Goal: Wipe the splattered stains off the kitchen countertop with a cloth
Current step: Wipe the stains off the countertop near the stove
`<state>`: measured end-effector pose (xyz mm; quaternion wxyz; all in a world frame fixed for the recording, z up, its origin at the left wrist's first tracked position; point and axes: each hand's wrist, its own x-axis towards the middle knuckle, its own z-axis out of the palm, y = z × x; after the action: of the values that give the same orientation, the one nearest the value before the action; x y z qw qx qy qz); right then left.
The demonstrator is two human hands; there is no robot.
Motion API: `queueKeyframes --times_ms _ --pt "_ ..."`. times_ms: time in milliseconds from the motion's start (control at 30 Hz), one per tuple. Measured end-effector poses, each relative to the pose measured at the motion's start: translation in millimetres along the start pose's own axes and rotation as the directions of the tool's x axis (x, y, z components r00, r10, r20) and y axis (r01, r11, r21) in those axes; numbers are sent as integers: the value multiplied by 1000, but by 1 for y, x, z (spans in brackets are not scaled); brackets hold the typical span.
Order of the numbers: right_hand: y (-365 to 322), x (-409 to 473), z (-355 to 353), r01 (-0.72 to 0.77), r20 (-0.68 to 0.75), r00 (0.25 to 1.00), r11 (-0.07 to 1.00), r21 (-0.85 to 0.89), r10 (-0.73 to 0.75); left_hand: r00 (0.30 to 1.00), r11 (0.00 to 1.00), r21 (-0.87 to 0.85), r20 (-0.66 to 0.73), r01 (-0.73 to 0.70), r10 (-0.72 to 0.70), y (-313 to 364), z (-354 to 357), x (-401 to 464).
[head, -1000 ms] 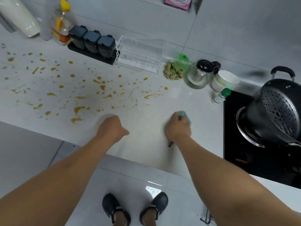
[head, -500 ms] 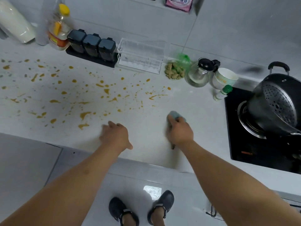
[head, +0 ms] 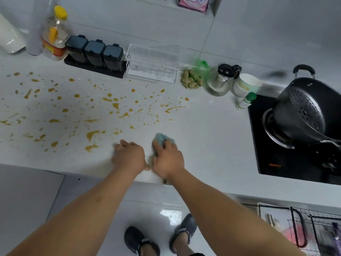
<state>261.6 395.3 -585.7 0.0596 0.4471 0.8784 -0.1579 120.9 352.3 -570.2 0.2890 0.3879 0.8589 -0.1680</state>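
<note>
So far almost nothing is wiped: your right hand (head: 168, 159) grips the cloth (head: 163, 139) just right of the stains (head: 92, 115). Your left hand (head: 129, 156) rests flat and empty on the surface (head: 212, 135) beside the cloth.

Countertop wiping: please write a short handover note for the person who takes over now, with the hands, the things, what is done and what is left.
Right hand: presses the blue cloth on the countertop, fingers curled over it.
Left hand: flat on the countertop beside the right hand, holds nothing.
Stains: orange-brown splatter across the left and middle of the countertop, just beyond and left of the cloth.
Done: cloth in hand and on the surface; no stain visibly wiped.
Left: wipe all the stains, likely working leftward.
</note>
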Motion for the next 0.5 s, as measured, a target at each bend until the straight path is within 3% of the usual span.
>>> queueKeyframes --times_ms 133,267,400,433,500 --pt "51 -7 -12 9 23 1000 1000 -10 -8 999 1000 -11 42 19 -18 5 -3 2" --pt "130 -13 -35 -257 -15 966 966 25 258 998 1000 -9 57 30 -29 8 -4 -3" --pt "182 14 -59 -576 12 816 811 98 578 999 999 -18 30 29 -29 10 -8 -10" --pt "185 23 -63 -595 -5 802 799 86 598 999 1000 -16 28 22 -21 11 -10 -12" --pt "172 46 -68 -526 -3 850 849 61 527 999 999 -17 24 27 -27 11 -13 -16"
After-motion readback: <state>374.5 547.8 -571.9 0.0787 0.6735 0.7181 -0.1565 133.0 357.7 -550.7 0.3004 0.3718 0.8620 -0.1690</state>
